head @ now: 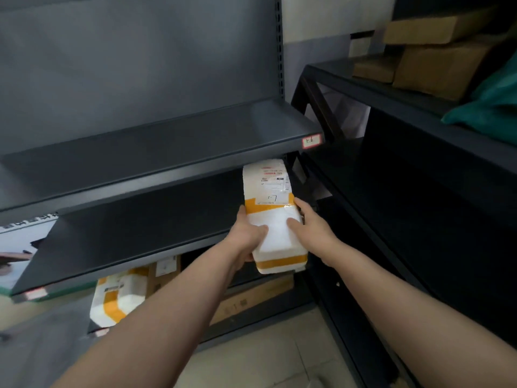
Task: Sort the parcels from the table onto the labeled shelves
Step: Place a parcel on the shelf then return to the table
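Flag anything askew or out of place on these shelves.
One thing: the white-and-orange parcel on the bottom shelf lies tilted, its corner seemingly past the front edge. The held parcel looks fine.

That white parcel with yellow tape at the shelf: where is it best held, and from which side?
By its two long edges at the near end, coming from the aisle. The white parcel is long and flat, and its far end points in under the upper shelf, so only the near half is free. The left hand and right hand grip it there.
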